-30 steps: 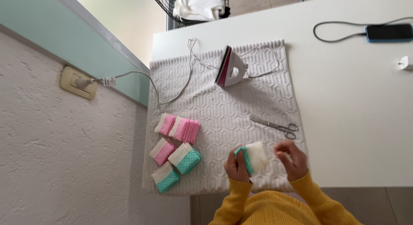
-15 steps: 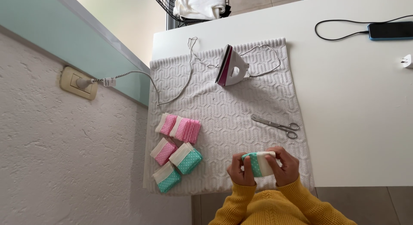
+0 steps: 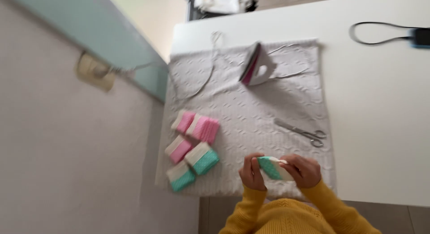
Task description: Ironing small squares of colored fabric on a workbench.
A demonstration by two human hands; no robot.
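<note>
Currently, the folded teal-and-white fabric piece (image 3: 274, 168) is held just above the near edge of the grey quilted mat (image 3: 251, 113), between both hands. The left hand (image 3: 252, 173) pinches its teal end, fingers pressed together on the cloth; the right hand (image 3: 303, 170) pinches the white end, fingertips closed on the fold. The frame is blurred, so the exact finger placement cannot be told. To fold well, judged from this view: keep the two colour bands aligned edge to edge, hold the crease taut between the hands, and press the fold flat with the fingertips rather than letting the layers slide. Lower the piece to the mat if the layers start to shift; a flat support gives a squarer result. To the left of the hands, five finished folded pieces lie on the mat in a loose cluster: pink-and-white pieces (image 3: 197, 126) farther away, teal-and-white pieces (image 3: 201, 158) nearer. A pair of scissors (image 3: 301, 132) lies on the mat just beyond the right hand, apart from it. An iron (image 3: 256, 65) stands upright at the far end of the mat, well apart from the hands, its cord (image 3: 201, 77) running to a wall socket (image 3: 95, 72). The mat rests on a white table (image 3: 380, 104), where a dark device with a cable (image 3: 419, 37) lies at the far right.
</note>
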